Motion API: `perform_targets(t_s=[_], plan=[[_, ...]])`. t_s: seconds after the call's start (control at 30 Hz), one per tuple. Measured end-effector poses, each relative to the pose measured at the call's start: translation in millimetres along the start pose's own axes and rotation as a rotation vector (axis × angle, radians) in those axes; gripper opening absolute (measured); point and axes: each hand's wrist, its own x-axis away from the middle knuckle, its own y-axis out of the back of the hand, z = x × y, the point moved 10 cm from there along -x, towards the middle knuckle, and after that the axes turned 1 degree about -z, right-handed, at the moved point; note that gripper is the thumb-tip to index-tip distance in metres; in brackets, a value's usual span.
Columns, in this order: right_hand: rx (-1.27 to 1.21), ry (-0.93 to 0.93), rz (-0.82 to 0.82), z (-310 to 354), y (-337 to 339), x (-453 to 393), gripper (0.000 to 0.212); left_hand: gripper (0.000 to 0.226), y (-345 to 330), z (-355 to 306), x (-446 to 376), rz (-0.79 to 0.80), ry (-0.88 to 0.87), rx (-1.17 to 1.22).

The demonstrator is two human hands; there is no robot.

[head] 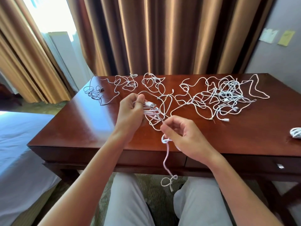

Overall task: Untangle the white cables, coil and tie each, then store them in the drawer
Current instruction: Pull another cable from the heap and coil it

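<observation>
We see the cable tail (166, 162) dangling low center. Right hand (180, 137) fingers pinch it mid-frame; left hand (131, 114) fingers grip the coil (152, 112), plug (150, 104) out. Cable tangle (224, 97) on bench (81, 128), upper right.

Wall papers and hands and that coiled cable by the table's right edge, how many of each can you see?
Hands: 2, the left hand and the right hand.
Papers on the wall: 2, a white paper and a yellow paper.
Coiled cable at the right edge: 1.
Total: 5.
</observation>
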Motion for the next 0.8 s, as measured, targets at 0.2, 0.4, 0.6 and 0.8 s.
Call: perform_targets(t_s=[0.2,0.4,0.6,0.8], plan=[[-0.197,0.105,-0.111,6.9,5.0,2.4,0.041,0.034,-38.6,36.0,22.7,0.269,0.409,0.233],[-0.029,0.221,-0.334,14.6,3.9,1.8,0.067,0.03,-74.2,40.5,55.4,0.498,0.633,0.344],[0.101,0.115,-0.36,13.6,-1.4,-7.8,0.014,0.047,-73.6,56.8,63.2,0.474,0.634,0.258],[0.042,0.046,-0.339,3.3,7.1,-10.6,0.03,0.03,-45.8,55.1,33.2,0.282,0.231,-0.136]])
